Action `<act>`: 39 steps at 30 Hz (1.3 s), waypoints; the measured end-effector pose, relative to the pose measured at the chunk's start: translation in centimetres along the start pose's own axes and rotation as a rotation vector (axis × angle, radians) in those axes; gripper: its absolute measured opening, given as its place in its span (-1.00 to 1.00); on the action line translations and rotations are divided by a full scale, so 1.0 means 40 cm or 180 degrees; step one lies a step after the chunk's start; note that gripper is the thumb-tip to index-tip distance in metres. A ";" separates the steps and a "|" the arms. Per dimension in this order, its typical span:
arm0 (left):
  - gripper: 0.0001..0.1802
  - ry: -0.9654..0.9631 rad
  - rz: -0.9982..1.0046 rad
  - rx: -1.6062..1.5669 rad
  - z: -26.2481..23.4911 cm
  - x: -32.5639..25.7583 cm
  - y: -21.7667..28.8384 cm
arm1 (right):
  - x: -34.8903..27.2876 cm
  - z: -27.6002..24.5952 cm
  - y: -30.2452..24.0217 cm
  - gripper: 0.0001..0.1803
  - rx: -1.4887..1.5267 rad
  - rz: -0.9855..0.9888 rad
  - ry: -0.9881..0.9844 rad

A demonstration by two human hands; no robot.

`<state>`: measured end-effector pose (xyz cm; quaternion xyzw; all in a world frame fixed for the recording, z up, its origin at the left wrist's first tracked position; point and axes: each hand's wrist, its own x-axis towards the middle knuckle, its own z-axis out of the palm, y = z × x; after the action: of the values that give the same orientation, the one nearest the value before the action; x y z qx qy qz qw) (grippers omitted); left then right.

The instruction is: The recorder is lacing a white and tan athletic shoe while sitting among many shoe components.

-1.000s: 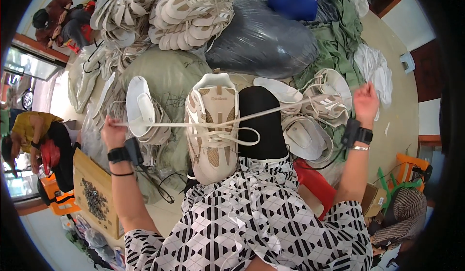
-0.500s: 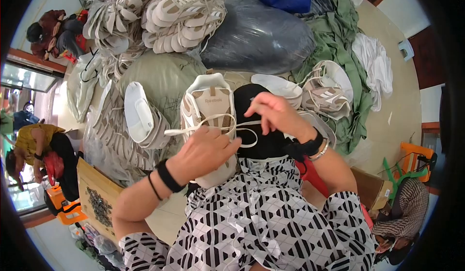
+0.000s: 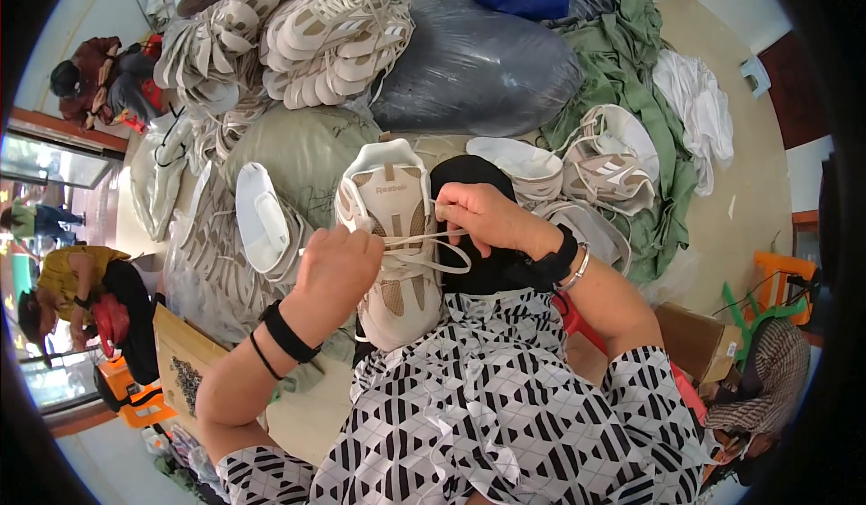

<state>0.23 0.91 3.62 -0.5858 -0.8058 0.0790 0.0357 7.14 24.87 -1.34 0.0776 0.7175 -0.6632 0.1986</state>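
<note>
A beige and white sneaker (image 3: 400, 311) rests at my lap, its toe toward me and its tongue away from me. Across its front, a cream shoelace (image 3: 456, 254) lies in strands, with a loop standing out on the right side. My left hand (image 3: 340, 266) is closed on the lace at the shoe's left edge. On the other side, my right hand (image 3: 487, 219) pinches a lace between thumb and forefinger, its other fingers curled. Under the right hand is a dark cloth (image 3: 469, 176) over my leg. The exact crossing of the laces is partly hidden by the fingers.
Stacked shoe uppers (image 3: 338, 40) lie far left beside a dark plastic-wrapped bundle (image 3: 478, 67). More shoes (image 3: 609, 171) sit right, by green cloth (image 3: 663, 207). A cardboard piece with small dark parts (image 3: 180, 352) lies left. Two people sit at the far left.
My hands have moved apart: the left went left off the shoe's front, the right came down closer to the shoe. The lace is now drawn tighter across it.
</note>
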 end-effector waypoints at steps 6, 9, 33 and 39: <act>-0.79 0.0971 -0.0897 -0.0520 0.018 -0.024 0.003 | 0.005 -0.026 0.029 -0.86 0.0357 -0.0110 -0.0293; -0.78 0.1700 -0.1525 -0.1503 0.074 -0.020 0.019 | 0.015 -0.017 0.045 -0.85 0.0302 -0.0476 -0.0264; -0.90 0.1519 -0.2835 -0.5655 0.141 -0.078 -0.021 | -0.084 0.134 0.110 -0.86 -0.2099 -0.0839 0.0033; -0.90 0.2186 -0.3142 -0.6472 0.132 -0.057 -0.087 | -0.107 0.095 0.069 -0.85 -0.2196 -0.0816 0.0382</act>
<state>-3.11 -2.75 -0.90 0.0393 -0.5858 -0.7829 -0.2055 12.74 22.07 -2.37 -0.0456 0.9130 -0.3962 0.0860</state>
